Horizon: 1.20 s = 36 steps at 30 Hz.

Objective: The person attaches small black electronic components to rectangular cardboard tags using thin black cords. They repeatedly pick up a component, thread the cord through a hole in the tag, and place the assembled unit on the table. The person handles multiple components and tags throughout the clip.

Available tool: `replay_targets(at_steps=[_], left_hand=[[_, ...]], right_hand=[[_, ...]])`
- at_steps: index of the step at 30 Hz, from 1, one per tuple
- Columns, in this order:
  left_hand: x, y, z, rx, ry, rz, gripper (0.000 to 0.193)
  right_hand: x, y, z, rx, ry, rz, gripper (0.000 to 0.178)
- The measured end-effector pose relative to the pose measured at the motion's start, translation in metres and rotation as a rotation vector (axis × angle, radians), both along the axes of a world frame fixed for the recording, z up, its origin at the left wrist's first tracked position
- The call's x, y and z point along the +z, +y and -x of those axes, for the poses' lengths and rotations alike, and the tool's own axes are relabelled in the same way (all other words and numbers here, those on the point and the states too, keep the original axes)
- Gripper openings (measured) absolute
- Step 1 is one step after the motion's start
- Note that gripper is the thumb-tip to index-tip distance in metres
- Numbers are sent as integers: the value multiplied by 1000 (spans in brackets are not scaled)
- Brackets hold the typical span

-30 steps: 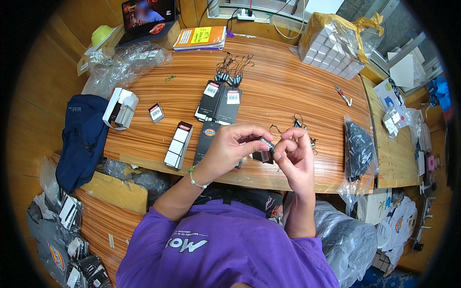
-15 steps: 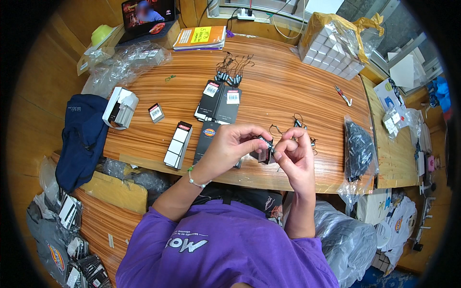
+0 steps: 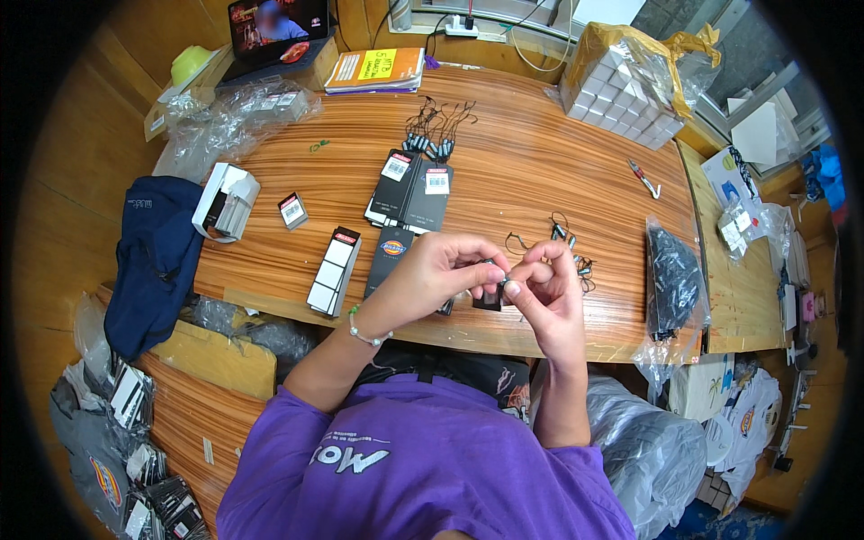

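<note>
My left hand (image 3: 454,265) and my right hand (image 3: 551,292) meet over the table's front part, each in a pinch. A small black hang tag (image 3: 487,301) shows just below the fingertips, held by my left. The right thumb and forefinger close on a tiny dark piece beside it, seemingly the tag's string; the fingers cover most of it. To the right of my hands lie loose black tag strings (image 3: 562,234) with small seals. Beyond my left hand are stacked black hang tags (image 3: 425,205) with white stickers, and more tag strings (image 3: 432,144) at their far end.
A stack of white-labelled tags (image 3: 333,274) and a smaller label stack (image 3: 292,211) lie to the left. Further left are a white box (image 3: 225,202) and a navy cloth item (image 3: 155,261). At right are a snipper (image 3: 643,178) and a plastic bag of strings (image 3: 673,279).
The fingertips of both hands have come closer together. The small tag has turned and shows less of its face; its pale part is now hidden.
</note>
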State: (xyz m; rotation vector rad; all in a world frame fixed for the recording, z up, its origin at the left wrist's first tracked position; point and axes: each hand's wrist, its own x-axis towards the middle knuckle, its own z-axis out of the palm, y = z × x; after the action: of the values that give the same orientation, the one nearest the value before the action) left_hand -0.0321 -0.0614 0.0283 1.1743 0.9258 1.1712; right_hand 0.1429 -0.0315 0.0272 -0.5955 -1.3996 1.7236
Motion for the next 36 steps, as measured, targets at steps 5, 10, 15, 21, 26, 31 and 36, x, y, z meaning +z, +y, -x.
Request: replay_targets(at_steps=[5,10,15,21,26,31,36], left_hand=[[1,0,2,-61,-96,70,12],[1,-2,1,-64,-80,70,13],[7,3,5,89,334,-236,18],[-7,7,-6,508,560,-587,33],[-20,-10,-27,359,507,-401,38],[-21,-6,-28,379,485,-334,27],[-25,1,-24,278,299,-209,24]], right_hand=[[-10,1,0,-81,-24,-67,31],[-11,0,-1,-49,-7,-7,29],[-12,7,1,-28,-168,-212,15],[-21,13,6,-49,-89,49,19],[-24,14,11,-112,113,146,20],[-17,10,12,-114,217,166,20],[-19,14,14,-176,248,144,20]])
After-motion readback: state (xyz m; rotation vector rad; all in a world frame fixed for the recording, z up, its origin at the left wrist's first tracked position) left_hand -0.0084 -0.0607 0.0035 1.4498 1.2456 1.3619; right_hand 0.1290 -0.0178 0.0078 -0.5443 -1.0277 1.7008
